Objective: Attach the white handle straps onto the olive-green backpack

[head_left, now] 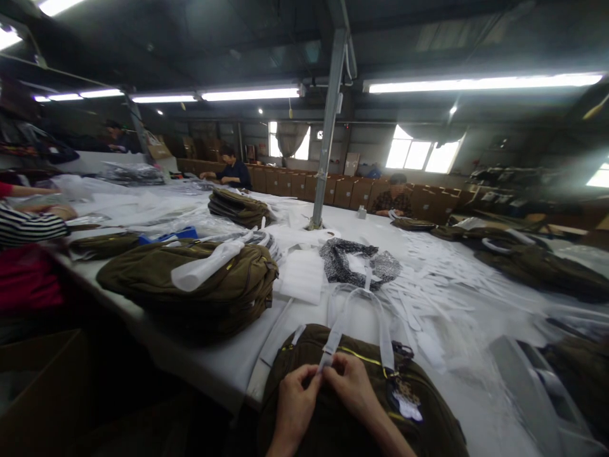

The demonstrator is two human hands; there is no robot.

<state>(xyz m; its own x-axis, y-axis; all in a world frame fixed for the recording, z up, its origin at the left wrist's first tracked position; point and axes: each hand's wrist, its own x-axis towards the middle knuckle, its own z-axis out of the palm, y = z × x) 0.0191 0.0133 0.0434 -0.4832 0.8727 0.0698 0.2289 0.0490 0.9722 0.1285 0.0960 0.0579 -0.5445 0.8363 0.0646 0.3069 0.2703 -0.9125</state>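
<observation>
Currently | grip: left hand (299, 397) and right hand (351, 384), 2 sets of fingertips pinching the white-wrapped arched handle (336, 331) at its near left end, neither hand nearer | long axis: from pinch toward far, slightly right | place: over the olive-green fabric bag (333, 435), near edge of the white table (347, 221).

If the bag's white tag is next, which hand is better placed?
Likely the right hand: it is nearer the white tag, on its side of the bag. The left hand is farther off. Both pinch the wrapped handle, so the right would release first.
</observation>
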